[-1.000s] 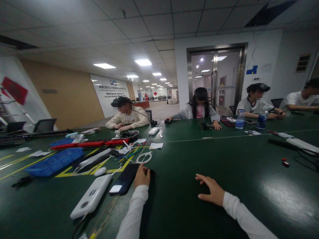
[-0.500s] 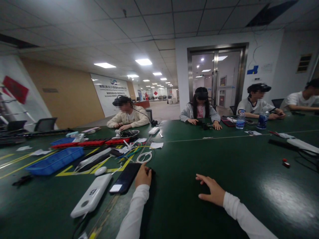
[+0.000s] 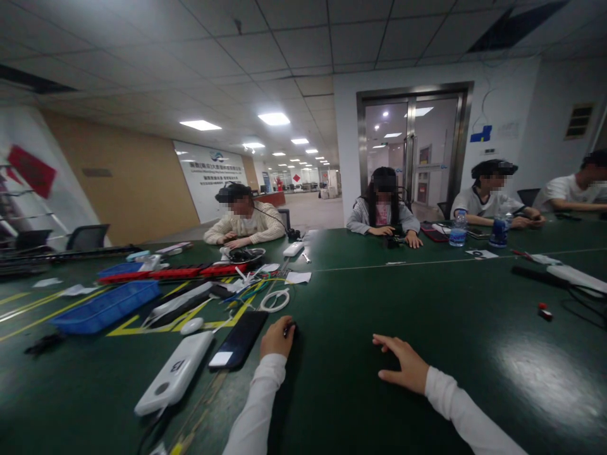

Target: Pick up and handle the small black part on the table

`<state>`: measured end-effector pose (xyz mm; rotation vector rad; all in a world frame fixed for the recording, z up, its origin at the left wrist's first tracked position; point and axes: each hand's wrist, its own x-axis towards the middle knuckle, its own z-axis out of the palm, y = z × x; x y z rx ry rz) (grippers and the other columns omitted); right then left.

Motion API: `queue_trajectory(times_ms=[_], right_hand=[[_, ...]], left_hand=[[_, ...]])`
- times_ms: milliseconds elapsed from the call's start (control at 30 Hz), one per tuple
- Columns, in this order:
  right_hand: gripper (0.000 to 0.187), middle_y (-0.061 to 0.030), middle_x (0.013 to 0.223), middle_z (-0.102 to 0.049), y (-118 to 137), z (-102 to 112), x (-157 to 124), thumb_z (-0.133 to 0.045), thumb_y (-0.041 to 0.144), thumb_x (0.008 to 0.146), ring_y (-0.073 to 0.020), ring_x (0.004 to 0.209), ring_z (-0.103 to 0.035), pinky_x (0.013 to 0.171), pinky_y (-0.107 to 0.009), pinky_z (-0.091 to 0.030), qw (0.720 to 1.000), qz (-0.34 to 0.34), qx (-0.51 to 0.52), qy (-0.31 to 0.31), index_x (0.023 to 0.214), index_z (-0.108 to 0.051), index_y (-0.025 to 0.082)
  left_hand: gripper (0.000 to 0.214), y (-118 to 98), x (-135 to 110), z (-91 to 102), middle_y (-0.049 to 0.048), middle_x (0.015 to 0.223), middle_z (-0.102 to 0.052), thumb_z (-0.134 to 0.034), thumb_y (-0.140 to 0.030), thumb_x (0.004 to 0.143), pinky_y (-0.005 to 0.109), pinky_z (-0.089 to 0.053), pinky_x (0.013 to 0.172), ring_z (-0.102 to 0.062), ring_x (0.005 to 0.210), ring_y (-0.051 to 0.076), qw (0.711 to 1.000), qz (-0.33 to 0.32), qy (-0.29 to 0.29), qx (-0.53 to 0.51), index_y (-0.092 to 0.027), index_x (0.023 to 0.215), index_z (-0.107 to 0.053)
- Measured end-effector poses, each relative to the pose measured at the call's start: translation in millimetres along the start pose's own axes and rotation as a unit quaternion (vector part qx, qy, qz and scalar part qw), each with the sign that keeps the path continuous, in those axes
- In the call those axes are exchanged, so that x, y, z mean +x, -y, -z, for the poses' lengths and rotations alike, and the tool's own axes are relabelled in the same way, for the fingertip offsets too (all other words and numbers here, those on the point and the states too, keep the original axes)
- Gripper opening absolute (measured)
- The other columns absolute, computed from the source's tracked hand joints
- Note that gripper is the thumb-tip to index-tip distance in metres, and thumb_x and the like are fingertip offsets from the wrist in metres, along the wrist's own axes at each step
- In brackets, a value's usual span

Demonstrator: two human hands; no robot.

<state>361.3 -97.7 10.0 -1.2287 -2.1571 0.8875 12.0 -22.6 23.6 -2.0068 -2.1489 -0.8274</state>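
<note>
My left hand (image 3: 277,337) is curled around a small black object (image 3: 289,328), whose kind I cannot make out. Just left of that hand lies a dark phone (image 3: 241,338) with a white label at its near end. Beyond the fingers rests a coiled white cable (image 3: 275,300). A white power bank (image 3: 175,373) with a round dark spot lies further left, a cable at its near end. Over the green table (image 3: 341,392), my right hand (image 3: 405,363) is open, its thumb and fingers spread, and holds nothing.
A blue tray (image 3: 109,306), red strips (image 3: 175,272) and tangled cables fill the left side. Several people wearing headsets sit across the table. Water bottles (image 3: 458,229) stand at the far right. A small red and black item (image 3: 544,311) lies to the right.
My left hand has closed round the small black object and shifted slightly right, away from the phone. The right hand stays almost where it was. A person opposite has moved a hand.
</note>
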Motion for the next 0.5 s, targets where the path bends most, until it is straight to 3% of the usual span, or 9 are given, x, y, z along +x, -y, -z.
queue_trajectory(times_ms=[333, 500], right_hand=[[0.06, -0.0007, 0.12, -0.045, 9.1, 3.2, -5.2, -0.055, 0.043, 0.073, -0.0213, 0.106, -0.044, 0.09, -0.035, -0.033, 1.0, -0.007, -0.001, -0.008, 0.126, -0.03, 0.03], [0.06, -0.0012, 0.12, -0.045, 13.6, 4.9, -6.8, -0.056, 0.043, 0.073, -0.022, 0.106, -0.044, 0.09, -0.036, -0.034, 1.0, -0.006, -0.005, -0.009, 0.125, -0.031, 0.029]], left_hand=[[0.024, 12.8, 2.3, -7.0, 0.0034, 0.095, -0.063, -0.044, -0.025, 0.073, 0.028, -0.044, 0.082, -0.057, 0.09, 0.015, 0.996, -0.068, -0.02, -0.056, -0.019, 0.089, -0.06], [0.024, 12.9, 2.3, -7.1, 0.0016, 0.098, -0.063, -0.042, -0.026, 0.074, 0.03, -0.043, 0.085, -0.056, 0.093, 0.016, 0.997, -0.049, 0.011, -0.066, -0.022, 0.09, -0.06]])
